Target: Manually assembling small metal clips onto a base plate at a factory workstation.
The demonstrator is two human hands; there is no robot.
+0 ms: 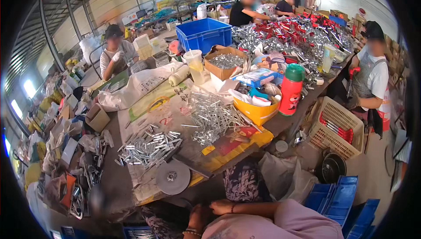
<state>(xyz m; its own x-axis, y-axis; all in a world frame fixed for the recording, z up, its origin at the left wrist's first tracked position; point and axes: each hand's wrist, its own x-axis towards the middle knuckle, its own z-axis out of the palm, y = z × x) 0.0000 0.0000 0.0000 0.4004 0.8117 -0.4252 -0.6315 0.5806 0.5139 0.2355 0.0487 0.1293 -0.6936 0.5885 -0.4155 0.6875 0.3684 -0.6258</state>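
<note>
One long bench (115, 182): cluttered, its near part covered by a flattened printed sack (153, 105).
Beige slatted basket (335, 147): right of the bench, red-handled tools (337, 127) inside.
Blue bin (203, 41): on the bench's far part, behind an open carton (215, 67) of small metal parts.
Yellow box (256, 114): near the bench's right edge, stuffed full.
Red bottle (290, 94): upright, green-topped, just beside the yellow box.
Grey disc (174, 179): flat at the bench's near edge, nearest to both hands.
Left hand (200, 216): low at the lap, bracelet (191, 231) at its wrist.
Right hand (220, 206): just beside the left, by patterned trousers (245, 182).
Fingers (215, 207): cannot tell whether spread, pressed together or pinching anything.
Silver tubes (151, 148): loosely heaped behind the disc.
Thin metal rods (210, 112): tangled heap, between tubes and yellow box.
</note>
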